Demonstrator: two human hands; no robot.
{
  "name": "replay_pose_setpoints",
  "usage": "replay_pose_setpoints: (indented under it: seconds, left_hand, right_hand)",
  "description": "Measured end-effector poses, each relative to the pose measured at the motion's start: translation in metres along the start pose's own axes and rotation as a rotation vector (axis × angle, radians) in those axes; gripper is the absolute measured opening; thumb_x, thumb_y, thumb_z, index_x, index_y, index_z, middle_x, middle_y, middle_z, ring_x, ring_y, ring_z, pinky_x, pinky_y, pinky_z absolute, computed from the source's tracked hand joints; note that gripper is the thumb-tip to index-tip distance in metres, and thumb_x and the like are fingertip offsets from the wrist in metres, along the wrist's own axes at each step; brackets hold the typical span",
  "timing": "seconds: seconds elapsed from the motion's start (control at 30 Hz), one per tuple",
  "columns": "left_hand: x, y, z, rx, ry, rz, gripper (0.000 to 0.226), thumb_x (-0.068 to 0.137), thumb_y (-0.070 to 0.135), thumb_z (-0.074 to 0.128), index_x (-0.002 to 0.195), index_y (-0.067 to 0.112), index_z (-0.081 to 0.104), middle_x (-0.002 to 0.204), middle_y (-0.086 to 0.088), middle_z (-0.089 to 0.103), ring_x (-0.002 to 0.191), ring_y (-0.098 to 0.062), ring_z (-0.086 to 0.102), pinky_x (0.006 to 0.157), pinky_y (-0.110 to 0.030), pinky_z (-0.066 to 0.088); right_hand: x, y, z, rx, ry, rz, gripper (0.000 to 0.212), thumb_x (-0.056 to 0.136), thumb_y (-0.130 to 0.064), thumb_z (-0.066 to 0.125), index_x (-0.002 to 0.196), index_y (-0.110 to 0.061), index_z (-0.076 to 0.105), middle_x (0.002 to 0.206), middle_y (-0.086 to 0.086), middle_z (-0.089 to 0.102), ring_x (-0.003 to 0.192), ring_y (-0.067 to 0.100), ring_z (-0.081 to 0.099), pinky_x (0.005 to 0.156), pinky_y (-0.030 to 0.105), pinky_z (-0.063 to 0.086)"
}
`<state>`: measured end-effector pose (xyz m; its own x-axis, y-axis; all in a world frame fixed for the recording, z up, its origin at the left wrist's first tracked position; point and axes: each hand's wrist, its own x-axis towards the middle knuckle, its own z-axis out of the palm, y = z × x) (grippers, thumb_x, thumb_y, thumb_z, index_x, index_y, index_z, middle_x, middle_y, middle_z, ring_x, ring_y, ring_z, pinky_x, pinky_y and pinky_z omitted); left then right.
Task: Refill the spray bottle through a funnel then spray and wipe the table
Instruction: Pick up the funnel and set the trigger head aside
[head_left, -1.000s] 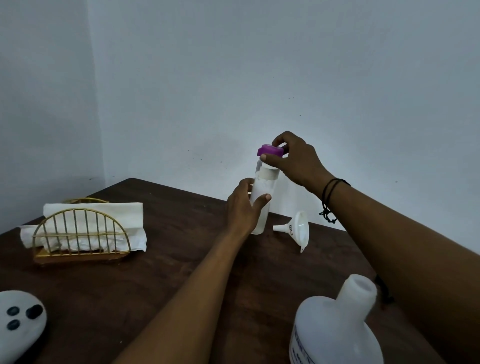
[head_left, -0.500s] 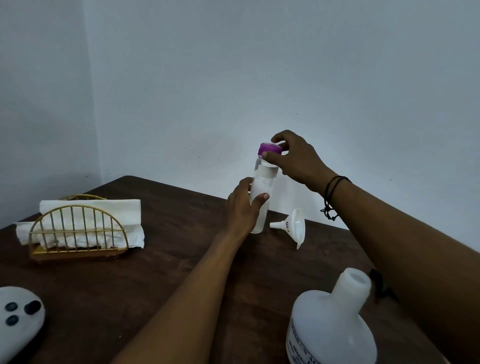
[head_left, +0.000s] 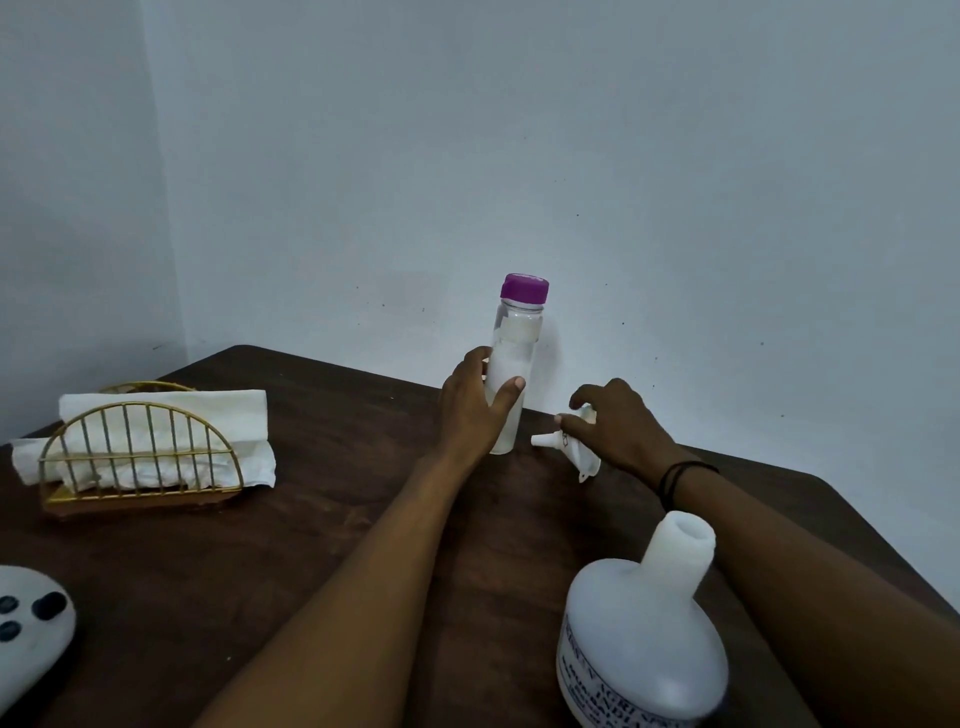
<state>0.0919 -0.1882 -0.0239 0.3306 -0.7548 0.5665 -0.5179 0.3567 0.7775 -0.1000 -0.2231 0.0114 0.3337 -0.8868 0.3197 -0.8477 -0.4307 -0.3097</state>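
The clear plastic spray bottle (head_left: 511, 379) with its purple cap (head_left: 524, 288) stands upright near the far edge of the dark wooden table (head_left: 322, 519), long axis vertical, cap on. Your left hand (head_left: 475, 408) wraps its lower body, likely to steady it. Just beside it, your right hand (head_left: 615, 428) curls over the small white plastic funnel (head_left: 569, 447), which lies on its side, spout pointing left toward the bottle. The big white uncapped jug (head_left: 644, 639) waits nearer you.
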Motion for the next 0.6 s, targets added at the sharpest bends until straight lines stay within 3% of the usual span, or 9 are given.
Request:
replay_pose_setpoints:
  seconds: [0.07, 0.2, 0.33, 0.47, 0.6]
  left_hand:
    - [-0.001, -0.001, 0.000, 0.003, -0.008, -0.008, 0.053, 0.092, 0.041, 0.066, 0.134, 0.013, 0.049, 0.130, -0.006, 0.061, 0.114, -0.023, 0.061, 0.094, -0.042, 0.055]
    - [0.001, -0.002, -0.002, 0.019, -0.027, -0.024, 0.058, 0.091, 0.044, 0.066, 0.136, 0.013, 0.047, 0.132, -0.007, 0.061, 0.115, -0.024, 0.062, 0.093, -0.044, 0.056]
    - [0.004, 0.000, -0.006, 0.040, -0.041, -0.066, 0.069, 0.089, 0.049, 0.066, 0.143, 0.014, 0.042, 0.139, -0.011, 0.057, 0.121, -0.027, 0.059, 0.098, -0.047, 0.054]
    - [0.004, 0.008, -0.009, 0.080, -0.052, -0.095, 0.079, 0.086, 0.057, 0.066, 0.147, 0.016, 0.037, 0.145, -0.011, 0.050, 0.130, -0.030, 0.051, 0.105, -0.051, 0.048]
    - [-0.005, 0.019, -0.016, 0.100, -0.036, -0.117, 0.080, 0.086, 0.056, 0.066, 0.148, 0.015, 0.035, 0.145, -0.013, 0.049, 0.130, -0.032, 0.048, 0.107, -0.053, 0.045]
  right_hand:
    - [0.002, 0.001, 0.001, 0.046, 0.033, 0.011, 0.034, 0.085, -0.040, 0.071, 0.108, -0.015, 0.068, 0.108, 0.010, 0.061, 0.097, 0.021, 0.055, 0.077, 0.028, 0.035]
    - [-0.005, 0.003, -0.001, 0.089, 0.086, 0.042, 0.030, 0.083, -0.021, 0.073, 0.110, -0.010, 0.066, 0.113, 0.007, 0.067, 0.107, 0.023, 0.058, 0.080, 0.027, 0.037]
    - [-0.025, 0.000, -0.023, 0.194, 0.144, 0.071, 0.032, 0.081, -0.009, 0.073, 0.112, -0.010, 0.064, 0.109, 0.007, 0.066, 0.097, 0.021, 0.060, 0.078, 0.025, 0.042]
    - [-0.055, -0.008, -0.069, 0.231, 0.228, 0.007, 0.029, 0.080, -0.003, 0.070, 0.108, -0.010, 0.067, 0.098, 0.001, 0.065, 0.087, 0.014, 0.057, 0.064, 0.006, 0.039]
    - [-0.088, -0.023, -0.119, 0.212, 0.338, -0.064, 0.027, 0.079, -0.004, 0.074, 0.104, -0.013, 0.071, 0.092, -0.002, 0.066, 0.084, 0.014, 0.062, 0.065, 0.001, 0.037]
